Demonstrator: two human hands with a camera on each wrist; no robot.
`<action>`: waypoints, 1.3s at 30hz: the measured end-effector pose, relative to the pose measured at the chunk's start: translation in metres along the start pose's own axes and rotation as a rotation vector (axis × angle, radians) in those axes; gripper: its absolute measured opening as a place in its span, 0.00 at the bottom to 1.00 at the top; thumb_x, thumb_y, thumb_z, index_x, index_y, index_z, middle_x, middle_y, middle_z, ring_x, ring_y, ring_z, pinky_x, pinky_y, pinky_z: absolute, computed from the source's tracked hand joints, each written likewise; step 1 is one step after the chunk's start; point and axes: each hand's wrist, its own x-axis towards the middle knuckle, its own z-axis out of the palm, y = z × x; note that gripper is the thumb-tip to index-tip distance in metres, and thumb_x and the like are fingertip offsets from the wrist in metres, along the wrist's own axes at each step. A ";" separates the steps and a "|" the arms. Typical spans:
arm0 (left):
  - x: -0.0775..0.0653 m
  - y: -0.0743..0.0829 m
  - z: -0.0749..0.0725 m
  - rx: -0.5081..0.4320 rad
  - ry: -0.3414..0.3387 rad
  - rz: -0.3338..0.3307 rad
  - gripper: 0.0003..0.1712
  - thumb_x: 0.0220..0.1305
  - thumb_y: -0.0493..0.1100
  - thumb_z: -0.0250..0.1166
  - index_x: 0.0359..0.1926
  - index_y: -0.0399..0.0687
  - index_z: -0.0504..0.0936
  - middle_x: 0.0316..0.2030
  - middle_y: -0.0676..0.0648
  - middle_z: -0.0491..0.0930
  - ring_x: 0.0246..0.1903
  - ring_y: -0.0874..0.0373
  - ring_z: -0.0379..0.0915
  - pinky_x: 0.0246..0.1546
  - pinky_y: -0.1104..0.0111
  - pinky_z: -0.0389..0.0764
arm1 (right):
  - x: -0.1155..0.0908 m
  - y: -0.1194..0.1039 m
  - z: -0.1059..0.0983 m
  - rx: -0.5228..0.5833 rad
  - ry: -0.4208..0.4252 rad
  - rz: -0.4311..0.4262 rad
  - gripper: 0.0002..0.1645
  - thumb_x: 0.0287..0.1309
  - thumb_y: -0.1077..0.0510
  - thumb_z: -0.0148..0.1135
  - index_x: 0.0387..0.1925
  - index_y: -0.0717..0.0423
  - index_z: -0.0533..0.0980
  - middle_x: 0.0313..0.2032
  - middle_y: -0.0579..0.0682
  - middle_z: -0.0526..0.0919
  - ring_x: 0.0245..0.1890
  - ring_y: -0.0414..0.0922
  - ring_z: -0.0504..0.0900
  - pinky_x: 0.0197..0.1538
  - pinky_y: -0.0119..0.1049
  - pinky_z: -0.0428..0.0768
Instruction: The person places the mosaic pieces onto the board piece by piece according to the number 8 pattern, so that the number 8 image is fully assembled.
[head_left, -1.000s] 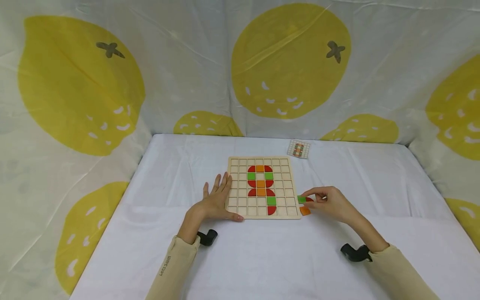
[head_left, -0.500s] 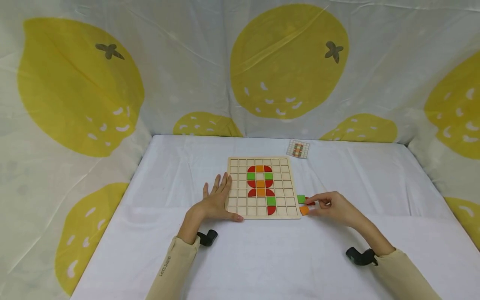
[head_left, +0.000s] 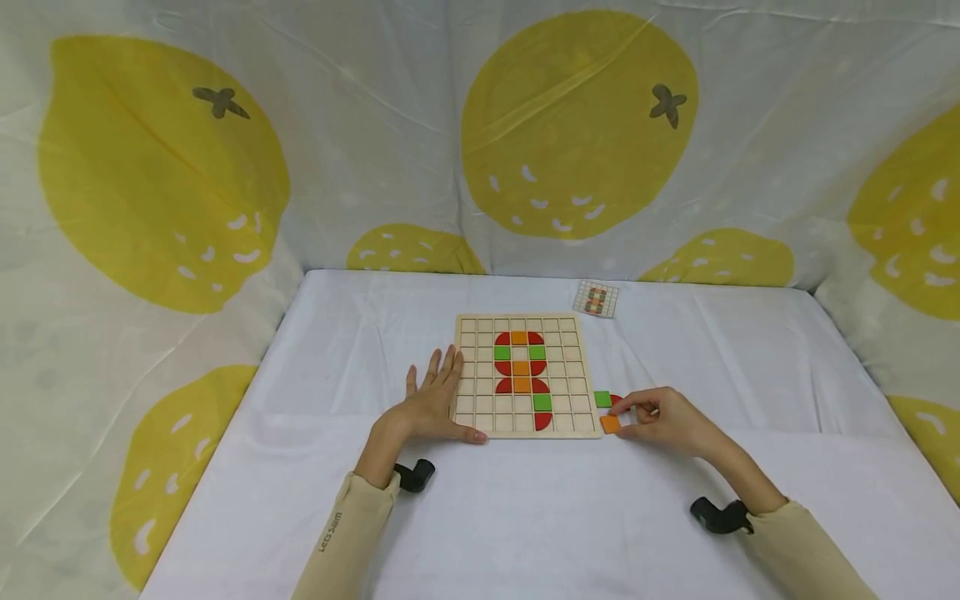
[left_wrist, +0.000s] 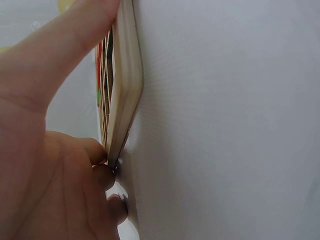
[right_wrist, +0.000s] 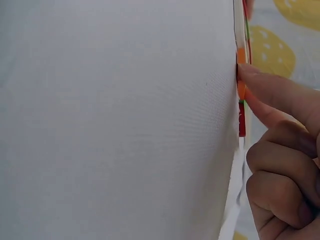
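A wooden grid board (head_left: 480, 417) lies flat on the white cloth, with red, orange and green tiles forming a figure in its cells. Spread along the board's left side is my left hand (head_left: 420, 408), its fingers at that edge and its thumb on the near edge; the left wrist view shows the thumb and fingertips against the board's wooden rim (left_wrist: 127, 75). Just off the board's right edge, my right hand (head_left: 667, 421) pinches an orange square tile (head_left: 610, 424) between thumb and index finger. Beside it lie a green square tile (head_left: 602, 399) and a red tile (head_left: 616, 400), partly hidden by my index finger.
A small pattern card (head_left: 596, 298) showing a similar figure on a grid lies beyond the board's far right corner. White cloth (head_left: 525, 517) covers the table. Behind it hangs a curtain (head_left: 375, 125) printed with lemons.
My right hand has moved from the green and red tiles toward me to the orange tile and taken hold of it. The left hand stays at the board's edge.
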 end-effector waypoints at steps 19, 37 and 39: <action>-0.001 0.005 -0.003 0.040 -0.006 -0.014 0.82 0.50 0.69 0.78 0.82 0.39 0.30 0.83 0.41 0.24 0.83 0.40 0.17 0.76 0.33 0.25 | 0.011 -0.026 0.011 0.017 0.069 -0.031 0.15 0.54 0.55 0.79 0.43 0.55 0.88 0.21 0.42 0.62 0.24 0.34 0.63 0.28 0.28 0.62; -0.001 0.002 -0.001 0.031 0.007 -0.007 0.82 0.49 0.69 0.79 0.82 0.39 0.31 0.83 0.41 0.25 0.83 0.39 0.17 0.76 0.32 0.25 | 0.047 -0.074 0.072 -0.004 -0.001 -0.139 0.12 0.52 0.56 0.80 0.39 0.52 0.88 0.17 0.39 0.59 0.21 0.34 0.60 0.29 0.27 0.59; -0.001 0.003 -0.002 0.037 0.003 -0.010 0.82 0.49 0.69 0.78 0.82 0.39 0.31 0.83 0.41 0.24 0.83 0.40 0.17 0.76 0.32 0.25 | 0.049 -0.076 0.074 -0.022 0.001 -0.140 0.12 0.52 0.56 0.80 0.39 0.52 0.88 0.16 0.39 0.60 0.20 0.34 0.60 0.30 0.28 0.60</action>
